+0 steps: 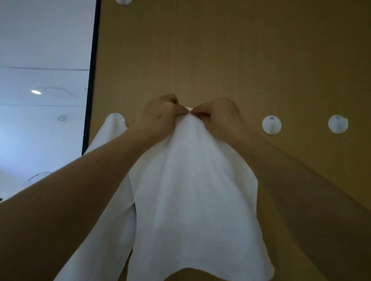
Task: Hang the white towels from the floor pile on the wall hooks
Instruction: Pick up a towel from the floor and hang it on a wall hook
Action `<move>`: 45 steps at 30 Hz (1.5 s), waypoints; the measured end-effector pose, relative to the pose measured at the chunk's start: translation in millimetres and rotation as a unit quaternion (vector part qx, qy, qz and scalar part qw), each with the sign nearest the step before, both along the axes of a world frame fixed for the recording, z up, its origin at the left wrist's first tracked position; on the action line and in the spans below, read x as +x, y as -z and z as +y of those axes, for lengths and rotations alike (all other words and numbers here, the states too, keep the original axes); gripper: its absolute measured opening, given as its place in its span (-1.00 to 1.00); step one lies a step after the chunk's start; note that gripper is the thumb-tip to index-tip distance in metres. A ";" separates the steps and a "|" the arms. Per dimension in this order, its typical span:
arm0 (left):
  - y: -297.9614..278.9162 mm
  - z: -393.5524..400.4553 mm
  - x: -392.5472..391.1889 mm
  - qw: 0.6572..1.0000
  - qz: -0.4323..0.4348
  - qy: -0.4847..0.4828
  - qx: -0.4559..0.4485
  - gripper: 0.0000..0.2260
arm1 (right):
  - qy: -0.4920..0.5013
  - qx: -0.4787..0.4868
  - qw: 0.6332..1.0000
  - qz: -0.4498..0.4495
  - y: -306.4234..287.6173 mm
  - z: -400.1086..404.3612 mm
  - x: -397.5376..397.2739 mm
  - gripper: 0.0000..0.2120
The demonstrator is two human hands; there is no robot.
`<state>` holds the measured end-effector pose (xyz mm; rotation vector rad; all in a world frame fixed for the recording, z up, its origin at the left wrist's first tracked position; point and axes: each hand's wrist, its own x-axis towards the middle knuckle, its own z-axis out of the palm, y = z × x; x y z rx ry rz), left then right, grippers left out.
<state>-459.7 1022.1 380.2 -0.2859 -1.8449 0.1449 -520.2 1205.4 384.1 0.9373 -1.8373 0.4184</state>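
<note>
A white towel hangs down the tan wooden wall, gathered to a point at its top. My left hand and my right hand both pinch that top point, fingertips almost touching; any hook behind them is hidden. A second white towel hangs from a round white hook to the left, partly behind my left forearm. Two bare round white hooks sit on the wall to the right. The floor pile is out of view.
Another white hook peeks in at the top edge of the wall. A black vertical frame edge bounds the wall on the left, with a white ceiling and a lit ceiling light beyond it.
</note>
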 end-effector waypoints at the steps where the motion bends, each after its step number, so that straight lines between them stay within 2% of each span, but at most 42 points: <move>1: 1.7 0.2 -3.7 1.000 0.007 -0.002 0.003 -0.78 | 0.001 -0.014 1.000 0.003 2.7 -2.4 -3.5 -0.69; 3: 10.4 -0.1 -13.4 0.999 0.038 -0.007 -0.006 -0.73 | -0.039 -0.066 0.997 -0.005 12.9 -6.1 -12.0 -0.69; 6: 23.4 5.3 -22.2 0.996 0.056 0.028 0.058 -0.72 | -0.116 -0.149 0.981 -0.041 29.1 -13.5 -18.3 -0.71; 9: 31.7 12.7 -28.4 0.989 0.056 0.057 0.125 -0.74 | -0.163 -0.194 0.963 -0.092 35.7 -19.2 -15.8 -0.72; 14: 43.5 23.9 -27.5 0.976 0.032 0.095 0.195 -0.78 | -0.221 -0.203 0.942 -0.151 48.6 -18.6 -9.5 -0.74; 19: 44.3 31.7 -21.4 0.966 -0.026 0.089 0.243 -0.74 | -0.248 -0.198 0.921 -0.225 46.5 -19.6 -8.3 -0.72; 22: 49.3 34.4 -22.1 0.963 -0.026 0.081 0.256 -0.68 | -0.221 -0.195 0.929 -0.224 45.4 -20.0 -3.0 -0.72; 24: 56.1 36.7 -24.0 0.970 -0.002 0.048 0.237 -0.65 | -0.155 -0.172 0.953 -0.196 46.4 -20.9 1.0 -0.77; 27: 68.1 38.5 -23.2 0.980 0.068 -0.018 0.187 -0.63 | 0.015 -0.133 0.988 -0.075 55.4 -23.8 6.3 -0.75; 29: 74.7 37.4 -20.0 0.981 0.088 -0.027 0.173 -0.64 | 0.109 -0.124 0.986 0.011 62.2 -25.2 13.4 -0.70; 30: 78.9 35.8 -19.2 0.982 0.084 -0.018 0.168 -0.65 | 0.127 -0.118 0.985 0.017 64.5 -26.0 14.9 -0.67; 31: 84.0 34.2 -18.6 0.983 0.066 0.004 0.172 -0.67 | 0.126 -0.106 0.986 0.000 66.8 -26.5 11.8 -0.66; 33: 94.4 31.0 -16.4 0.976 0.016 0.069 0.205 -0.70 | 0.060 -0.103 0.989 -0.088 72.7 -26.1 6.8 -0.64; 36: 109.6 27.9 -9.6 0.962 -0.014 0.114 0.246 -0.83 | -0.025 -0.152 0.972 -0.180 88.7 -27.7 8.7 -0.64; 39: 120.8 32.5 10.7 0.951 -0.074 0.141 0.267 -0.63 | -0.085 -0.199 0.945 -0.244 112.4 -35.6 23.7 -0.57; 41: 126.5 30.6 26.4 0.946 -0.118 0.135 0.272 -0.56 | -0.066 -0.201 0.943 -0.256 128.1 -33.8 33.2 -0.45; 44: 129.6 17.7 48.1 0.962 -0.123 0.075 0.230 -0.54 | 0.073 -0.157 0.948 -0.266 139.7 -18.2 52.8 -0.47; 45: 130.0 13.9 55.4 0.967 -0.116 0.067 0.217 -0.54 | 0.092 -0.155 0.946 -0.271 141.3 -12.9 60.2 -0.47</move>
